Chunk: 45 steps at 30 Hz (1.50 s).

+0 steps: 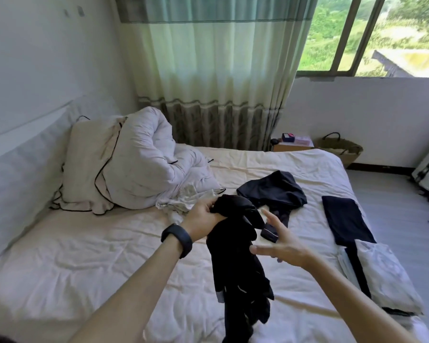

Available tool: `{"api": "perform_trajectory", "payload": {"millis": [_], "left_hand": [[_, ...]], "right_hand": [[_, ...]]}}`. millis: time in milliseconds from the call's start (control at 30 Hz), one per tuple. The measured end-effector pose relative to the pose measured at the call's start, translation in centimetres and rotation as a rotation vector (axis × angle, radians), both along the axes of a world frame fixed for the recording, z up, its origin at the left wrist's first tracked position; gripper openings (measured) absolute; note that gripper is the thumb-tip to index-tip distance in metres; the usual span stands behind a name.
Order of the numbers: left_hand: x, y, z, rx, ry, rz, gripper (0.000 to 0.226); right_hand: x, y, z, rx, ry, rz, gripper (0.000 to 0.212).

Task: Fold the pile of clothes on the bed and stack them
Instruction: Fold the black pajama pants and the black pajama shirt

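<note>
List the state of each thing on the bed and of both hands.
left hand: grips the black garment
right hand: open, holds nothing
black garment: unfolded, hangs from the left hand
navy garment: crumpled, not folded
folded dark garment: folded flat
white garment: folded
pale garment: crumpled beside the duvet
duvet: bunched up

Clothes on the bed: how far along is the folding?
Done: a folded dark piece and a folded white piece lie near the right edge of the bed. In hand: the left hand grips a hanging black garment; the right hand is open. Left: a rumpled navy garment and a crumpled pale garment.
</note>
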State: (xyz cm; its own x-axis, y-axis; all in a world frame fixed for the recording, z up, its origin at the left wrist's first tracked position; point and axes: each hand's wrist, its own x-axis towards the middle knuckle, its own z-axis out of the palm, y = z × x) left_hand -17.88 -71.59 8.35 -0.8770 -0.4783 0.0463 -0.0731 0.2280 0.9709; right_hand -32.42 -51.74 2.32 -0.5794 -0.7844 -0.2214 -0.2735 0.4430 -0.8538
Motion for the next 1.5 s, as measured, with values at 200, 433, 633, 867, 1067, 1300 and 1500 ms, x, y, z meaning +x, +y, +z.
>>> {"api": "perform_trajectory", "payload": {"millis": [200, 433, 633, 867, 1067, 1300, 1500], "left_hand": [[2.0, -1.2, 1.7, 0.4, 0.038, 0.063, 0.026], [4.5, -3.9, 3.6, 0.386, -0.046, -0.027, 0.028], [7.3, -8.8, 5.2, 0.098, -0.18, 0.158, 0.02], [8.1, -8.9, 5.0, -0.273, -0.356, 0.141, 0.058], [1.8, -4.1, 6.7, -0.663, -0.235, 0.255, 0.04], [0.1, -5.8, 6.8, -0.514, -0.128, 0.204, 0.024], [-0.8, -7.1, 7.4, -0.565, -0.124, 0.19, 0.031]], "right_hand": [[2.2, -1.0, -3.4, -0.088, -0.223, -0.042, 0.053], [3.1, -6.3, 0.3, -0.123, -0.335, 0.033, 0.099], [2.7, -10.9, 5.9, -0.154, 0.067, 0.019, 0.016], [2.9, -13.6, 12.8, -0.13, 0.356, 0.147, 0.02], [3.3, -14.4, 14.6, -0.179, 0.531, 0.132, 0.007], [-0.7, -9.8, 12.0, -0.178, 0.64, 0.04, 0.011], [-3.2, -5.9, 8.7, 0.03, 0.635, 0.07, 0.023]]}}
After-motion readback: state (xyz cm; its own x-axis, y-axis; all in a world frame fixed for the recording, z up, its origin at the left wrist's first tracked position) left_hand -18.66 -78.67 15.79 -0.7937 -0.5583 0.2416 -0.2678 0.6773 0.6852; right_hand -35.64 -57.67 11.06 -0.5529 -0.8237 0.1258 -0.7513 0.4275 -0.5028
